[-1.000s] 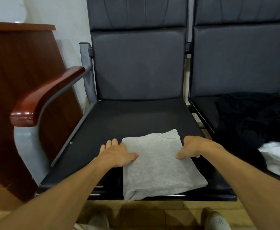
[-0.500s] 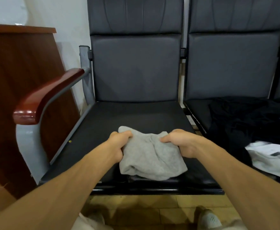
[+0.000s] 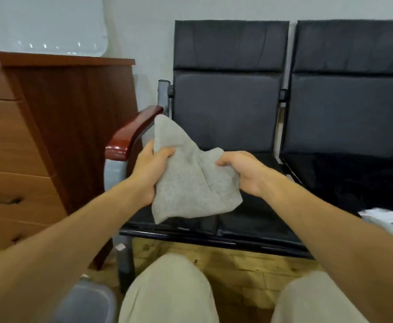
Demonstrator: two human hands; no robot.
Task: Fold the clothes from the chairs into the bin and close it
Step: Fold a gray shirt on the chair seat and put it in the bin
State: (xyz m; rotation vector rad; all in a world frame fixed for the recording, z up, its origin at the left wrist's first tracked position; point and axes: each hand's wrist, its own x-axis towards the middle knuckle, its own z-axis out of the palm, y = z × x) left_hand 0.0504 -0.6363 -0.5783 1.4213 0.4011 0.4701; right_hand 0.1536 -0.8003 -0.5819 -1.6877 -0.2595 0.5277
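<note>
A folded grey garment (image 3: 192, 183) hangs in the air above the front of the left black chair seat (image 3: 256, 220). My left hand (image 3: 151, 170) grips its left edge and my right hand (image 3: 242, 171) grips its right edge. The fabric bunches into a peak between them. At the bottom left, a translucent grey bin (image 3: 86, 301) sits on the floor by my left knee, only partly in view. On the right chair lie a black garment (image 3: 363, 180) and a white one (image 3: 391, 222).
A wooden cabinet with drawers (image 3: 51, 141) stands to the left of the chairs. The left chair's red-brown armrest (image 3: 130, 134) is close behind my left hand. My knees in beige trousers (image 3: 169, 292) fill the bottom of the view over a yellowish tiled floor (image 3: 244, 259).
Both hands gathered the flat grey garment, closed on it and lifted it off the seat toward the left. The view has pulled back and swung left, showing my knees and the bin.
</note>
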